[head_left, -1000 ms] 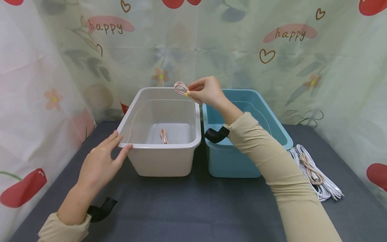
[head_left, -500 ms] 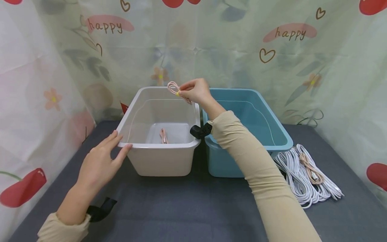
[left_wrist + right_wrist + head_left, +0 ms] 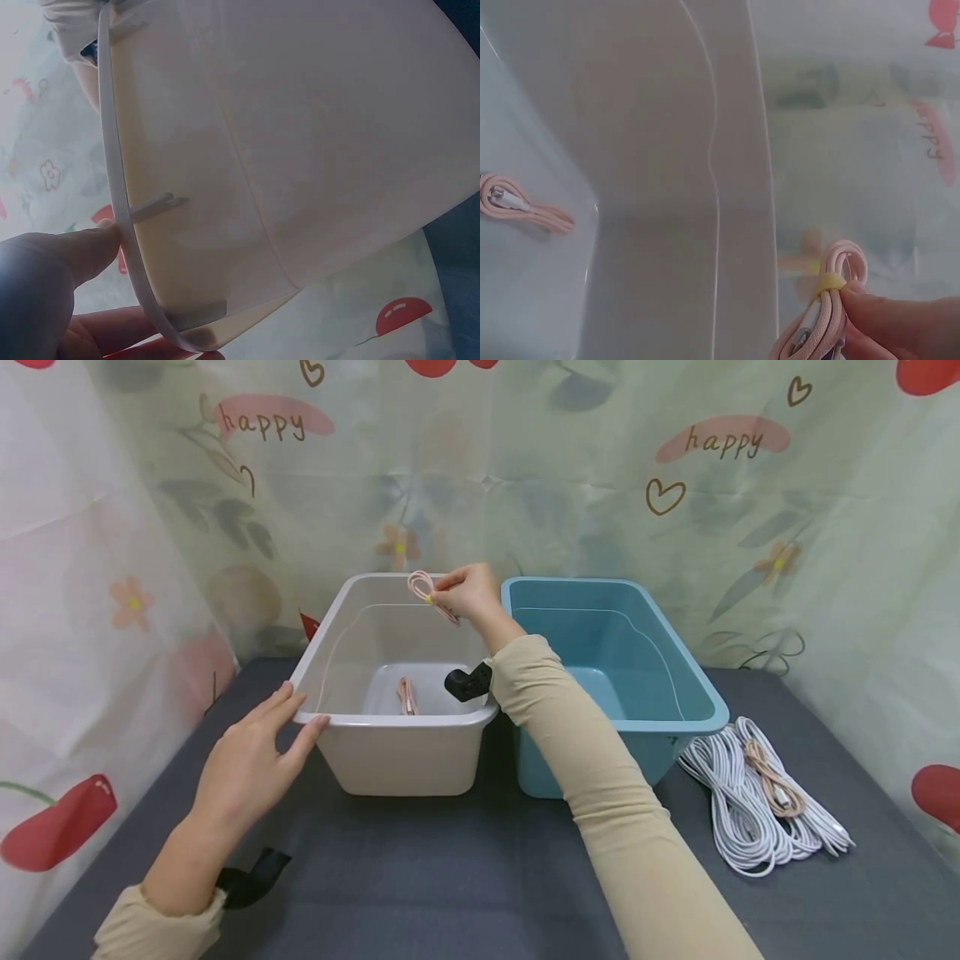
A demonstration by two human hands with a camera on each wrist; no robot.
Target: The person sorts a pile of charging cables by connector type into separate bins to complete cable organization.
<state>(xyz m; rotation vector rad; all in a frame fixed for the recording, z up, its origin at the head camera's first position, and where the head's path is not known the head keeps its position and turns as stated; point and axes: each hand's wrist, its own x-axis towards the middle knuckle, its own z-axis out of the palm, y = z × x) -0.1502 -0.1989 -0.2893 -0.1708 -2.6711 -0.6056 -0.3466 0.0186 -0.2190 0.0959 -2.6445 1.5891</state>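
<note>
Moved left: one pink cable (image 3: 424, 587) above one beige bin (image 3: 397, 752).

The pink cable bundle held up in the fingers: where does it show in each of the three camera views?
Head: the pink cable bundle sits upper middle, pinched by the right hand above the white bin.
Left wrist: not in view; only the bin's outer wall and rim show.
Right wrist: bottom right, with its yellow tie, at the fingertips.
Shared landmark: the white bin, seen in all three.
</note>
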